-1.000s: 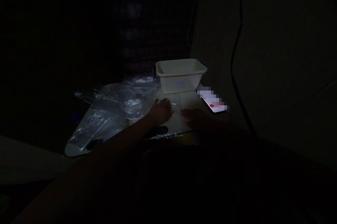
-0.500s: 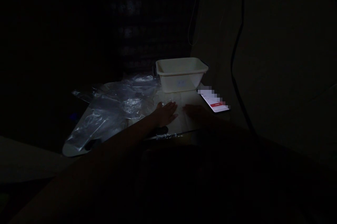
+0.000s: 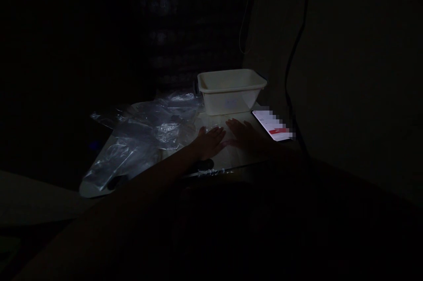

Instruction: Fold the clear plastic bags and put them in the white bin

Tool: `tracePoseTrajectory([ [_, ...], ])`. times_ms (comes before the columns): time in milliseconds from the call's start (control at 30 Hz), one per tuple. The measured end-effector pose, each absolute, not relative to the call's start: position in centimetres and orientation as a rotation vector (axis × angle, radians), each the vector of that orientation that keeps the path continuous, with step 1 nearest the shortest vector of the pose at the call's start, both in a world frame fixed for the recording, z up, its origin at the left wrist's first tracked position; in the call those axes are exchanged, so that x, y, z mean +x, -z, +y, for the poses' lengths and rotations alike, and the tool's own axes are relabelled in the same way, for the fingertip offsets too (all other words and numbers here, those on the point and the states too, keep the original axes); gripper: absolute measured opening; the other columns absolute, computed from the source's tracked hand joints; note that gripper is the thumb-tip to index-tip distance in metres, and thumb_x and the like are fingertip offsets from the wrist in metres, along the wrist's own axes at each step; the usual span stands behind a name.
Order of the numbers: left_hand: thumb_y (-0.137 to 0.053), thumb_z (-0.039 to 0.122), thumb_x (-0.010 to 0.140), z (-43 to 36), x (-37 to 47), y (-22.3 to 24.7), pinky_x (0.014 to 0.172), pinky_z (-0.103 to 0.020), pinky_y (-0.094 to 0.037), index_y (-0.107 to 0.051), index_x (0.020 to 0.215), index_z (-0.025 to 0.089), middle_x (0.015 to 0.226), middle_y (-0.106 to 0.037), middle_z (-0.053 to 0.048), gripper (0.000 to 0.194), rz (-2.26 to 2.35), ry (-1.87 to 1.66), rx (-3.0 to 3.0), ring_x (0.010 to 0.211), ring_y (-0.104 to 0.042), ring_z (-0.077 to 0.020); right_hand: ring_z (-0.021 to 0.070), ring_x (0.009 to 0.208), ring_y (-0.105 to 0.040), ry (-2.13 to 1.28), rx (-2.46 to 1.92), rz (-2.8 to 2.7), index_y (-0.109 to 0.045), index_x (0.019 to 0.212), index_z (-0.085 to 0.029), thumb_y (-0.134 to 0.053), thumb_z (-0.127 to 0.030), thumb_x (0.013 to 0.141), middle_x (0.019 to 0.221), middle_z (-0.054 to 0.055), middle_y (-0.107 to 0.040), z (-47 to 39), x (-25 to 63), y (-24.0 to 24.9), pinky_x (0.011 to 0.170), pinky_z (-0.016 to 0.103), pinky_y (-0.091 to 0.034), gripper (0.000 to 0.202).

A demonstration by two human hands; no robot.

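Left hand (image 3: pixel 209 143), fingers outstretched, and right hand (image 3: pixel 247 134), fingers spread, lie over film (image 3: pixel 231 155) near the worktop (image 3: pixel 86 190)'s front edge; tub (image 3: pixel 231 101) and phone (image 3: pixel 271 124) leave narrow gaps, bags (image 3: pixel 165 131) crowd leftward.

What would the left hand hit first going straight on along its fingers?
Most likely the right hand, which lies just beyond the fingertips of the left hand; too dark to judge depth or contact.

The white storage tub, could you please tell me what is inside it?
Inside the white tub, only its upper inner walls show; its front wall hides the bottom.
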State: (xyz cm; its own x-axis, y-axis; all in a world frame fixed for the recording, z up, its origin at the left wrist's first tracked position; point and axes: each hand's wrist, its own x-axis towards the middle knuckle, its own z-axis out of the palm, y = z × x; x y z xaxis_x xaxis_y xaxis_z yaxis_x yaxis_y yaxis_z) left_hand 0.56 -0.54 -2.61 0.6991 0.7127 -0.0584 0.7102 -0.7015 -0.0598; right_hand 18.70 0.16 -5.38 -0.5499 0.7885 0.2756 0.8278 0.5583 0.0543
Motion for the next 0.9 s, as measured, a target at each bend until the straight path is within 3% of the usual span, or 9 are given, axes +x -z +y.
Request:
tracePoseTrajectory([
  [400,-0.007,0.041,0.083,-0.6,0.9,2.5,0.092,-0.046,-0.017,-0.024,0.126,0.015,0.134,-0.020,-0.011,0.053,-1.257,-0.123,-2.882,0.123,-0.016,-0.0204,0.0237,0.122,-0.016,0.133,-1.193,-2.672,-0.016,0.129,-0.009,-0.035,-0.058,0.070,0.133,0.015,-0.023,-4.5,20.0,5.4,0.095,0.044,-0.016,0.078],
  [633,-0.005,0.039,0.084,-0.7,1.2,1.7,0.091,-0.045,-0.019,-0.027,0.125,0.020,0.134,-0.021,-0.007,0.050,-1.380,-0.156,-2.946,0.123,-0.014,-0.0184,0.0170,0.118,-0.028,0.157,-1.366,-2.621,-0.041,0.117,-0.017,-0.029,-0.032,0.081,0.126,0.007,-0.039,-2.6,19.3,4.9,0.092,0.038,-0.025,0.040],
  [900,-0.011,0.038,0.084,0.3,0.4,1.2,0.091,-0.041,-0.024,-0.034,0.121,0.019,0.131,-0.029,-0.007,0.047,-1.451,0.178,-2.834,0.119,-0.024,-0.0190,0.0187,0.115,-0.033,0.183,-1.297,-2.685,-0.047,0.112,-0.019,-0.030,-0.027,0.081,0.122,0.005,-0.043,-2.7,19.5,4.6,0.089,0.040,-0.029,0.036],
])
